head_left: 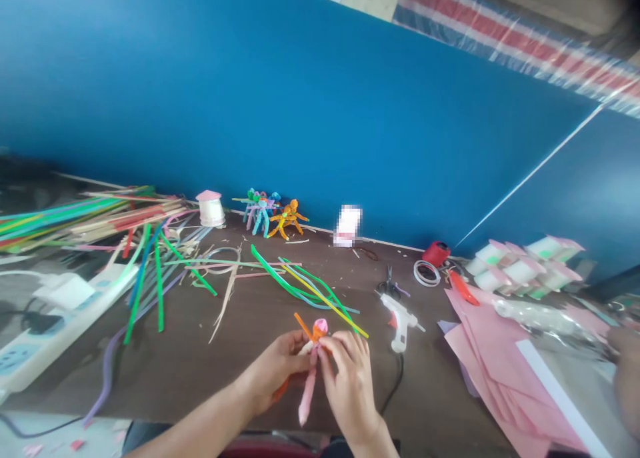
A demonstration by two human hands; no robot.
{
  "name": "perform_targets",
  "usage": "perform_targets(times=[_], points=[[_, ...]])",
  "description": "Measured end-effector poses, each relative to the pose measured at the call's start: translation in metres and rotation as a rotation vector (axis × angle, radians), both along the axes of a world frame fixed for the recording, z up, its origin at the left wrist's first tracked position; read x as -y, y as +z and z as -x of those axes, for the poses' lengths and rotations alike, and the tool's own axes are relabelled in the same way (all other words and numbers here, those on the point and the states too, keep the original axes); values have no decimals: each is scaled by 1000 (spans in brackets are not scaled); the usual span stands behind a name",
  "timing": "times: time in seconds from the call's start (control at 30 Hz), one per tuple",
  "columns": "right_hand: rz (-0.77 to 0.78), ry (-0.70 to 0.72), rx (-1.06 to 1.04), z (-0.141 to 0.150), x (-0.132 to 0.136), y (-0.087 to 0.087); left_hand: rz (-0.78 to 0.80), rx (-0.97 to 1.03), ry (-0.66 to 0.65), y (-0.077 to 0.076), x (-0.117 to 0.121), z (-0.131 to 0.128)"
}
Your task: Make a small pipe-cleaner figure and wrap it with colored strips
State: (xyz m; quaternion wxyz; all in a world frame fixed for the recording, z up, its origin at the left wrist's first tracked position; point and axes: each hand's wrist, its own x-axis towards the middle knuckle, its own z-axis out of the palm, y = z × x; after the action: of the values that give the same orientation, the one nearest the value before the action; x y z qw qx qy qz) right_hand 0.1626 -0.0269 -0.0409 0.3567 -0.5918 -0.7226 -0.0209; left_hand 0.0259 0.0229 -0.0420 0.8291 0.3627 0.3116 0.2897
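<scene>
Left hand (273,371) clamped on pink-and-orange pipe-cleaner doll (308,395) | right hand (349,378) pinching its top | glue gun (398,321) nearby on table (175,378)

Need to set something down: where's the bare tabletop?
Bare tabletop lies between the purple strip and the left hand, and between the glue gun and the pink paper. The far left, with coloured strips, is crowded.
</scene>
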Motion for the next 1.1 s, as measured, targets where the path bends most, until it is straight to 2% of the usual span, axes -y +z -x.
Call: perform_targets(times=[0.17, 0.33, 0.47, 0.6, 0.77, 0.87, 1.0, 1.07, 1.1], points=[[-5, 45, -11, -7, -4, 1, -124, -17, -24, -4, -1, 3], [100, 73, -183, -8, -6, 5, -190, -79, -93, -8, -4, 8], [147, 66, -214, -6, -10, 5, -62, 57, 2, -5, -4, 3], [66, 24, -132, -5, -13, 4, 101, 134, 60, -7, -4, -4], [48, 16, -112, -3, -12, 5, 51, 76, 76, -7, -4, -6], [154, 17, -262, -3, -12, 4, -113, 17, 99, -4, -3, -5], [494, 78, -686, -4, -17, 1, -353, -109, 167, -7, -1, -5], [592, 105, -776, -5, -19, 1, -324, -116, 171, -9, 0, -6], [582, 110, -754, -6, -18, 2, -261, -101, 170, -9, 0, -6]])
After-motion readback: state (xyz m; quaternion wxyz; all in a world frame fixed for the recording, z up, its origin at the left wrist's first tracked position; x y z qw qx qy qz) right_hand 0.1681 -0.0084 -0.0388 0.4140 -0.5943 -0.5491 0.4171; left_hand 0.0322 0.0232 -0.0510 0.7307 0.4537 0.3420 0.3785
